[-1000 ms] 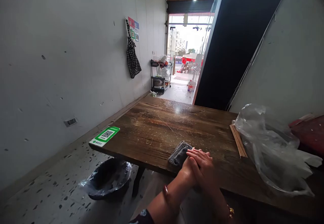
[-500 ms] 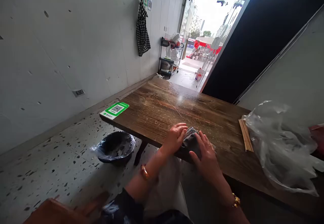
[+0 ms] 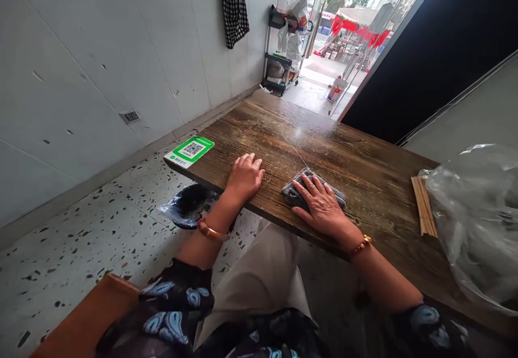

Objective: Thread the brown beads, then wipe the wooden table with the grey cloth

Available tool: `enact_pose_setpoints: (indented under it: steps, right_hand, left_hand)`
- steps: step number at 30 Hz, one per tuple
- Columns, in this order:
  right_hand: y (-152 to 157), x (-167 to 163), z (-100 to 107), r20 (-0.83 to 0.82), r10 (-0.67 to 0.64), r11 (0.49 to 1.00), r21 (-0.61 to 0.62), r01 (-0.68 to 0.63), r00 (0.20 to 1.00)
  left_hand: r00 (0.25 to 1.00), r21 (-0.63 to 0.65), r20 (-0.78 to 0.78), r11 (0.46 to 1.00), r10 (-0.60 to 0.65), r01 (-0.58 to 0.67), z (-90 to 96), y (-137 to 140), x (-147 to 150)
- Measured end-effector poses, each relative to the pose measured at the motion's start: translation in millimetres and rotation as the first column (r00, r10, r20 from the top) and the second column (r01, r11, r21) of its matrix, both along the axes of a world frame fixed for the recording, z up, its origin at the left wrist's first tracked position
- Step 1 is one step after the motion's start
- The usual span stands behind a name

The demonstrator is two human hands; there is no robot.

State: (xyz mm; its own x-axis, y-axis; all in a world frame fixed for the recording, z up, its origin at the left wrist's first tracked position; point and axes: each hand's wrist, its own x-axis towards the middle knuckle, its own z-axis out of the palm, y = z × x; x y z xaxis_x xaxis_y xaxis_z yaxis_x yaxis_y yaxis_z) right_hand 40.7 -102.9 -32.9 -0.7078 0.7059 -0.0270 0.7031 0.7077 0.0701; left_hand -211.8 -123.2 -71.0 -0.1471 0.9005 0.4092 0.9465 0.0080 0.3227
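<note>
A folded grey cloth (image 3: 292, 192) lies on the dark wooden table (image 3: 360, 169) near its front edge. My right hand (image 3: 321, 207) covers much of it, holding it down against the wood with the palm and outstretched fingers. To the left, my left hand (image 3: 244, 177) rests on the tabletop by the front edge, its fingers bent a little and nothing visible in it. Small pale crumbs and scratches mark the wood around both hands. A thin strand (image 3: 293, 147) stretches across the surface beyond the cloth.
A green QR-code card (image 3: 190, 150) sits at the table's left corner. Below it, a lined bin (image 3: 188, 204) stands on the speckled floor. Wooden sticks (image 3: 424, 206) and a clear plastic bag (image 3: 481, 212) lie at the right. A cart (image 3: 283, 50) stands near the doorway.
My left hand has left the cloth and moved left onto bare wood. My right hand now lies flatter over the cloth, which is spread wider. The view has tilted downward.
</note>
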Motion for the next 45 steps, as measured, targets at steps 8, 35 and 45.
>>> enact_pose_setpoints:
  steps: [8,35,45]
  right_hand:
    - [60,-65,-4,-0.018,-0.02,0.999,-0.047,0.019,1.0]
    - [-48,5,8,-0.171,0.044,0.998,-0.036,-0.051,0.984]
    - [-27,93,6,-0.138,-0.118,0.993,0.001,0.12,0.983]
  left_hand:
    - [0.982,0.043,0.179,0.998,-0.06,0.053,-0.3,-5,-8]
    - [0.997,-0.041,-0.035,0.996,-0.075,0.074,5.7,-5,-4]
    - [0.994,-0.035,-0.068,0.996,-0.083,0.081,-0.5,-1,-6]
